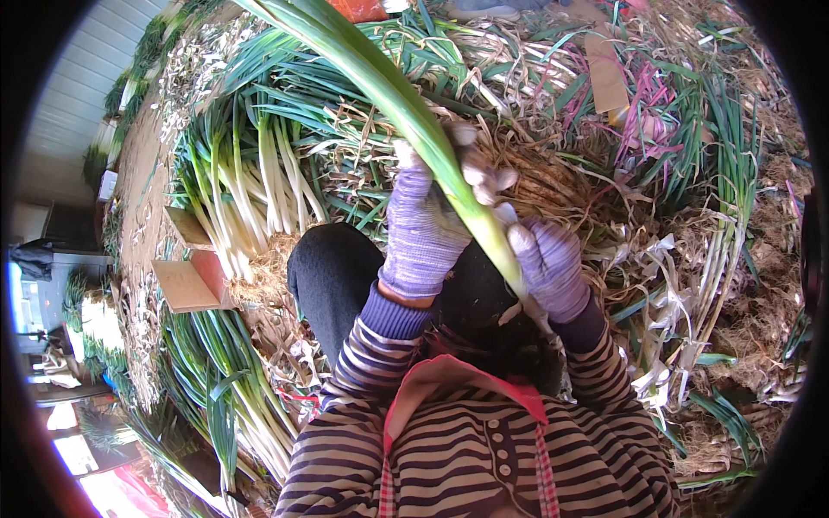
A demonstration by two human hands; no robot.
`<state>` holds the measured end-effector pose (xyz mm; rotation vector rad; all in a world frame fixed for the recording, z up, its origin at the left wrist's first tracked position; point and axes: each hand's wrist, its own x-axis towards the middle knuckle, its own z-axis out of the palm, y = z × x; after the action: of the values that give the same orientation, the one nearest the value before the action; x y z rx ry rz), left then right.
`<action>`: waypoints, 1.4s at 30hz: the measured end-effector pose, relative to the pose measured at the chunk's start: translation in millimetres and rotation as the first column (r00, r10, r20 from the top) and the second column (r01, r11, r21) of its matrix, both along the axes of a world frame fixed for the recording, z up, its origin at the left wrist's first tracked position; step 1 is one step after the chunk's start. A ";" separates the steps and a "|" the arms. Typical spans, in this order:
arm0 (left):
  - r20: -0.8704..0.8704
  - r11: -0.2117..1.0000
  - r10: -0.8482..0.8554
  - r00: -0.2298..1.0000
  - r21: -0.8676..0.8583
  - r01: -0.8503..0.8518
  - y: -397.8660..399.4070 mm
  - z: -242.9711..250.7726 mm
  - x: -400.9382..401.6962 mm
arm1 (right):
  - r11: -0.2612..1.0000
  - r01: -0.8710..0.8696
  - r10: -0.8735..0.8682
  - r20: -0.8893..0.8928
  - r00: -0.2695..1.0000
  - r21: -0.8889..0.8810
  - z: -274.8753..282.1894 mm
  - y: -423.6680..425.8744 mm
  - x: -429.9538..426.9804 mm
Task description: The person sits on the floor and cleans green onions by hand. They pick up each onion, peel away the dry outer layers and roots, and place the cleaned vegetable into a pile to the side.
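Observation:
A thick green onion (421, 123) slants across the view, its green leaves at the top and its pale lower stem beside my right hand. My left hand (431, 226), in a knitted purple-and-white glove, is closed around the middle of its stalk. In a matching glove, my right hand (550, 265) has its fingers pinched against the stalk's pale lower part. A loose whitish strip shows at the fingertips there. The root end is hard to make out against my dark trousers (333, 278).
Left of my knee stands a row of green onions (259, 175) with roots, by an open cardboard piece (184, 285). More green onions (239, 388) lie nearer. Dry husks (544, 168) cover the ground ahead. Pink twine (647, 110) and long thin onions (719, 259) are at right.

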<state>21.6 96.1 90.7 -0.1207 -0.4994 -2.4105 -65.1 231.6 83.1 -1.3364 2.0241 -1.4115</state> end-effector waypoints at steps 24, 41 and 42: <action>-0.189 0.959 -0.164 0.968 -0.261 0.111 -90.1 54.6 32.8 | 0.718 0.504 -0.499 -0.151 0.853 0.480 -207.4 204.8 -148.5; 0.196 0.860 0.424 0.884 0.218 -0.461 -181.9 81.0 37.5 | 0.897 -0.408 0.177 0.707 0.685 0.171 -12.4 71.6 -96.0; 0.255 0.807 0.495 0.830 0.219 -0.549 -164.9 79.9 28.4 | 0.894 -0.447 0.294 0.799 0.524 -0.036 -4.5 64.2 -88.6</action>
<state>50.0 -68.8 170.6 0.3365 -0.2187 -1.9177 -153.6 295.8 78.6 -0.7582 1.1287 -1.2481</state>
